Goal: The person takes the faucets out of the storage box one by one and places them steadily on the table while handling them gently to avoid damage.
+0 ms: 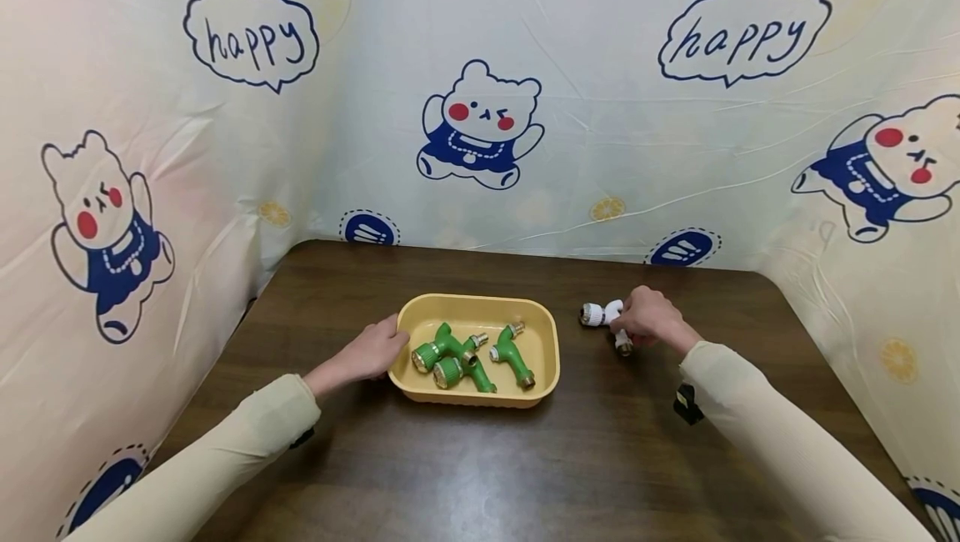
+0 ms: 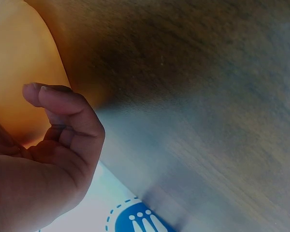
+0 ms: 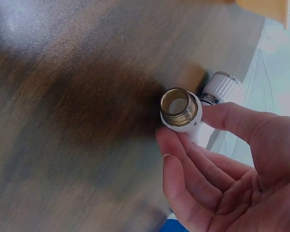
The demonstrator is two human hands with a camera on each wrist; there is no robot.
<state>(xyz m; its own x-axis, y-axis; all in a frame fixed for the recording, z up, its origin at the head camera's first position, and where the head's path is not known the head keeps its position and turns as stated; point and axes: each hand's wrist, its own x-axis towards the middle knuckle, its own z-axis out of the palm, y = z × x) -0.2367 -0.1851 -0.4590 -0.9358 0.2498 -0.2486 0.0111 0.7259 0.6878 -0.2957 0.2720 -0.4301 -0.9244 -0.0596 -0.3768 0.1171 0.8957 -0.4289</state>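
One tub (image 1: pixel 480 399), one white valve (image 1: pixel 606 315)

Left hand (image 1: pixel 373 350) curls its fingers on the tub's left edge. Three green valves (image 1: pixel 474 371) lie inside. Some table (image 1: pixel 573 358) lies between; then the right hand (image 1: pixel 652 314), fingers bent, pinches the white valve.

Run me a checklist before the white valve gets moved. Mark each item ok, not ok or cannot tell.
1. Right hand has the white valve between thumb and fingers: ok.
2. Left hand holds the left end of the yellow tray: ok.
3. White valve lifted off the table: cannot tell.
4. Green valves lying apart in the tray: not ok, the left two overlap.
5. Room for one more valve: probably ok, bare tray floor shows toward the right end.
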